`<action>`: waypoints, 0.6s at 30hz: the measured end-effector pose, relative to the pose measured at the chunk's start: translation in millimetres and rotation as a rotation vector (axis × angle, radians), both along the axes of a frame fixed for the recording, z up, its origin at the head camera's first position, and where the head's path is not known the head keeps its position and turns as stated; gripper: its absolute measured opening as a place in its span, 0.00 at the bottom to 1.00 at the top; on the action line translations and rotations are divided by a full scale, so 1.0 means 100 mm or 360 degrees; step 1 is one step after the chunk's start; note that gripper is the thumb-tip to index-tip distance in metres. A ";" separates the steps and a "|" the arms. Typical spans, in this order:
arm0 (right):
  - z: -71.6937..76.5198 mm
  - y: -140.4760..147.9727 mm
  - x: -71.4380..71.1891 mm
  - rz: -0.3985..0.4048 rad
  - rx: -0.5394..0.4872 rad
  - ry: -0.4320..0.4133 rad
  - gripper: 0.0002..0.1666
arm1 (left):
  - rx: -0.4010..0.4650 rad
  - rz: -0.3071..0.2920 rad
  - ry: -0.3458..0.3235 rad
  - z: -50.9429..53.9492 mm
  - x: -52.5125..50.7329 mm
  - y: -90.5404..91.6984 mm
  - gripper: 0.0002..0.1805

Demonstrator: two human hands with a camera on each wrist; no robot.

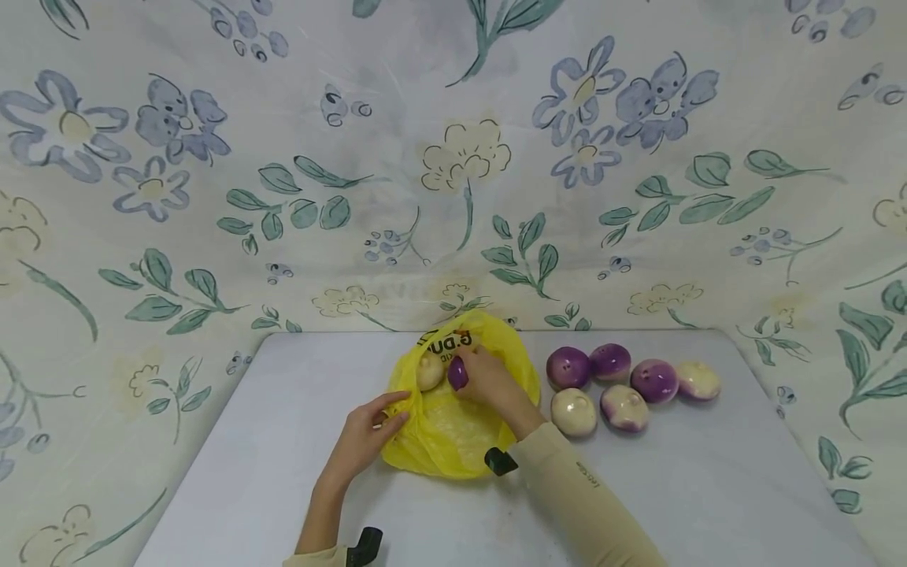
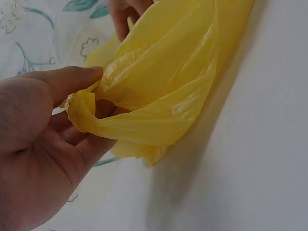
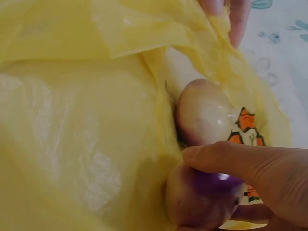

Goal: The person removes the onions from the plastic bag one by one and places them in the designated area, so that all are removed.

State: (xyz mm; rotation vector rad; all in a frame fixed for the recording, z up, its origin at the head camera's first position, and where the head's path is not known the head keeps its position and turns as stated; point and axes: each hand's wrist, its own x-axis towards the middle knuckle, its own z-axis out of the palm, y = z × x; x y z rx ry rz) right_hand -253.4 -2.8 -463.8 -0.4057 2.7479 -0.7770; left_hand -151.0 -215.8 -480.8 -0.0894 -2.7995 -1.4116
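A yellow plastic bag [image 1: 453,449] lies on the table with its mouth spread. My left hand [image 1: 364,437] pinches the bag's left edge between thumb and fingers; the left wrist view shows the gathered plastic [image 2: 84,110] there. Inside the mouth, my right hand [image 1: 489,378] grips a purple-and-white turnip [image 3: 202,202], thumb laid over its top. Another turnip, mostly white [image 3: 204,113], sits in the bag just beside it. Printed lettering and an orange figure [image 3: 246,120] mark the plastic. Folds of the bag hide whatever lies deeper.
Several purple and white turnips [image 1: 568,368] stand in a loose group right of the bag, close to my right forearm. The white table [image 1: 283,409] ends at a floral cloth [image 1: 397,236] hanging behind it.
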 end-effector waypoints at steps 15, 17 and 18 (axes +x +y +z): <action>-0.05 0.02 -0.01 0.0040 -0.0073 -0.0008 0.43 | -0.0015 0.0012 -0.0021 0.02 0.00 0.00 0.20; -0.05 0.03 -0.01 0.0050 -0.0077 -0.0026 0.43 | -0.0010 0.0011 -0.0022 0.03 0.00 0.01 0.20; -0.05 0.03 -0.01 0.0058 -0.0079 -0.0029 0.43 | -0.0006 0.0010 -0.0025 0.03 0.00 0.01 0.20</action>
